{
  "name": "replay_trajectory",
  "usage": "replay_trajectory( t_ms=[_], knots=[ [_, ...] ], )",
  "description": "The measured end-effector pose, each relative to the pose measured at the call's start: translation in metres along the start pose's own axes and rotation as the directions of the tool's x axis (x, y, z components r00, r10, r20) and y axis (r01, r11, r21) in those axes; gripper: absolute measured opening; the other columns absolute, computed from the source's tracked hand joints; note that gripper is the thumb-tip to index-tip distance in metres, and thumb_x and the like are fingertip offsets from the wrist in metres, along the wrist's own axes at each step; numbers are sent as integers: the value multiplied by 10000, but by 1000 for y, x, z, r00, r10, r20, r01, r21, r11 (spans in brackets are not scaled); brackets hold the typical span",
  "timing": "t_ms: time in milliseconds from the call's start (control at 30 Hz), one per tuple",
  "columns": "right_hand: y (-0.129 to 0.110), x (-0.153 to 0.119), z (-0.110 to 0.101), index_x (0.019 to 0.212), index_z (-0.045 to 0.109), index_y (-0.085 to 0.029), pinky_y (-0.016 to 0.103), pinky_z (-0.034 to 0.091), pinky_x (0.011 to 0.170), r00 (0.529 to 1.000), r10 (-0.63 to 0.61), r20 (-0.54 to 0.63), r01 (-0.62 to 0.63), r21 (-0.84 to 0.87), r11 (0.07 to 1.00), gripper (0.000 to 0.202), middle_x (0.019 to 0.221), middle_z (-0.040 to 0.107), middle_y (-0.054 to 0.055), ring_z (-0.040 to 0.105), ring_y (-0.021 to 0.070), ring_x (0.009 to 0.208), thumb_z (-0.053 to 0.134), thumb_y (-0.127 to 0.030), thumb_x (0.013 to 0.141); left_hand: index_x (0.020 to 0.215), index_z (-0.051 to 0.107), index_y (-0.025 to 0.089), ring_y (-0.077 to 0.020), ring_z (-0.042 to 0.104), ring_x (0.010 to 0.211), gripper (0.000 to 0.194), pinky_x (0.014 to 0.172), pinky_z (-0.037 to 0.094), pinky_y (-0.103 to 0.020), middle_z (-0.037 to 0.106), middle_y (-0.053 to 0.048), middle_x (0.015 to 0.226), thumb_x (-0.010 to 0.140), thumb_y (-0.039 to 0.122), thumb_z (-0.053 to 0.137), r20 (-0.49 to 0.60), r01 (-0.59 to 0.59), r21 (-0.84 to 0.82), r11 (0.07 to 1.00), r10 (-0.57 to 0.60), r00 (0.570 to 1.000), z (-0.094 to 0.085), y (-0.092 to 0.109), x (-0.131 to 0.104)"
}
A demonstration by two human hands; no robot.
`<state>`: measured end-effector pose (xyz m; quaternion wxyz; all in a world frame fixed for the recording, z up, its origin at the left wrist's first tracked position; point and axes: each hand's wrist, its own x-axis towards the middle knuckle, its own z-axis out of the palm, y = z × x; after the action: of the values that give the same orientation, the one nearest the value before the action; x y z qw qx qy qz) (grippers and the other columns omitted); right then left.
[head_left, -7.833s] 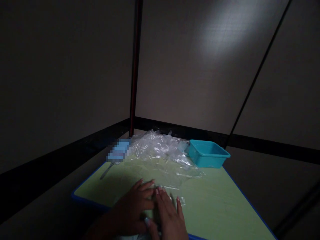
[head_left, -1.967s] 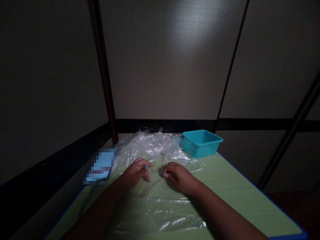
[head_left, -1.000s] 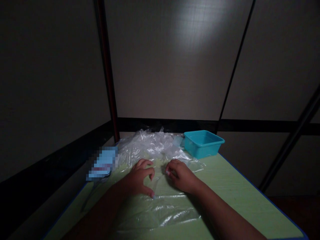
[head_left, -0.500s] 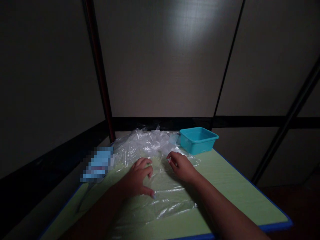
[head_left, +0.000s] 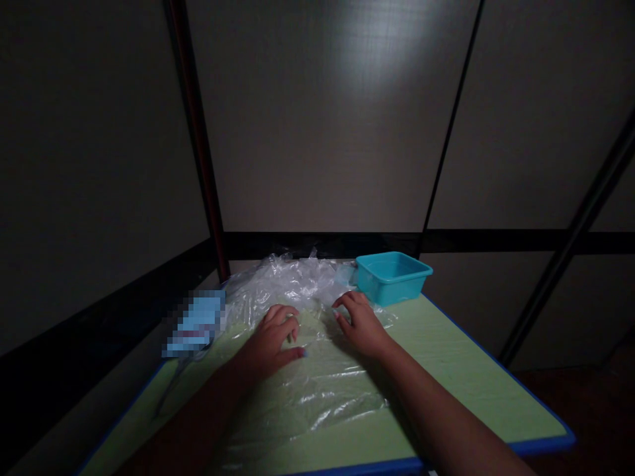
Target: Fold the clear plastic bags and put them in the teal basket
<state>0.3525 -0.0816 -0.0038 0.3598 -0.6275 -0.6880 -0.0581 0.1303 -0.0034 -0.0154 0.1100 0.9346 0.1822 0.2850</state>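
Clear plastic sheeting (head_left: 297,281) lies bunched up at the back of the green table, and a thin flat stretch of it runs toward the front edge. Over its middle is my left hand (head_left: 275,337), fingers curved and thumb apart, with nothing visible in it. My right hand (head_left: 360,324) hovers to the right, its fingers bent and parted from the thumb. It too shows nothing held. Whether either hand touches the plastic I cannot tell.
A turquoise plastic basin (head_left: 394,277) stands at the table's back right. Toward the left edge lies a blurred-out light blue item (head_left: 196,324), a dark cord-like strip below it. The green tabletop (head_left: 461,383) has a blue edge. Dark panelled walls (head_left: 322,132) rise behind.
Both hands have shifted slightly away from me. My left thumb has drawn closer to its fingers, and the fingers of my right hand have spread a little from its thumb.
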Motion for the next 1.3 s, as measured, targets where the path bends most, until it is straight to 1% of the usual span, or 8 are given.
replay_trajectory(
  t_ms=[167, 300, 600, 833, 933, 1033, 1133, 1300],
  knots=[
    [6, 5, 1, 842, 530, -182, 274, 372, 698, 994, 59, -95, -34, 241, 970, 121, 814, 529, 34, 475, 165, 780, 448, -270, 837, 611, 325, 213, -126, 403, 613, 275, 570, 341, -224, 385, 40, 622, 823, 360, 421, -238, 288, -157, 945, -319, 917, -8, -2, 3],
    [16, 10, 3, 703, 432, -200, 212, 289, 479, 970, 219, -105, -125, 555, 823, 254, 588, 407, -44, 380, 100, 530, 500, -422, 806, 545, 199, 217, -95, 271, 499, 397, 475, 233, -210, 210, 73, 527, 790, 418, 438, -304, 428, -164, 889, -458, 835, -10, -12, -2],
    [18, 15, -10, 596, 286, -222, 180, 142, 340, 869, 484, 105, -275, 915, 296, 456, 437, 253, -107, 206, 47, 343, 534, -580, 731, 517, 228, 207, -92, 284, 485, 416, 471, 212, -214, 243, 70, 500, 790, 465, 407, -242, 475, -44, 879, -471, 848, -13, -16, -6],
    [22, 15, -14, 592, 271, -221, 171, 134, 332, 832, 527, 170, -295, 941, 163, 436, 447, 214, -116, 166, 38, 343, 564, -517, 720, 503, 289, 205, -106, 325, 476, 394, 484, 209, -229, 297, 61, 470, 787, 448, 414, -217, 436, 94, 895, -409, 886, -16, -15, -6],
    [25, 15, -13, 592, 248, -228, 182, 158, 335, 837, 533, 122, -296, 921, 253, 423, 456, 192, -115, 168, 50, 351, 535, -506, 730, 492, 284, 205, -104, 309, 467, 402, 478, 211, -230, 297, 61, 461, 781, 440, 435, -291, 439, 52, 897, -407, 866, -20, -14, -6],
    [29, 15, -10, 586, 214, -234, 202, 199, 356, 880, 474, 32, -327, 765, 555, 421, 471, 177, -102, 189, 67, 368, 393, -558, 788, 494, 286, 208, -108, 320, 461, 402, 478, 225, -232, 315, 57, 458, 794, 438, 425, -343, 454, 51, 890, -411, 845, -25, -17, -7],
    [34, 13, -6, 546, 262, -224, 217, 198, 402, 922, 387, 20, -322, 595, 736, 441, 463, 240, -78, 243, 77, 406, 392, -569, 788, 509, 358, 207, -121, 395, 477, 377, 494, 257, -235, 402, 37, 474, 826, 410, 387, -286, 427, 86, 900, -389, 876, -26, -19, -9],
    [33, 7, -2, 474, 428, -176, 239, 167, 467, 963, 241, 117, -268, 413, 870, 387, 454, 381, -44, 309, 83, 473, 615, -443, 683, 572, 492, 205, -148, 503, 551, 382, 548, 320, -235, 550, -1, 554, 870, 376, 324, -149, 391, 123, 912, -373, 916, -26, -20, -10]
  ],
)
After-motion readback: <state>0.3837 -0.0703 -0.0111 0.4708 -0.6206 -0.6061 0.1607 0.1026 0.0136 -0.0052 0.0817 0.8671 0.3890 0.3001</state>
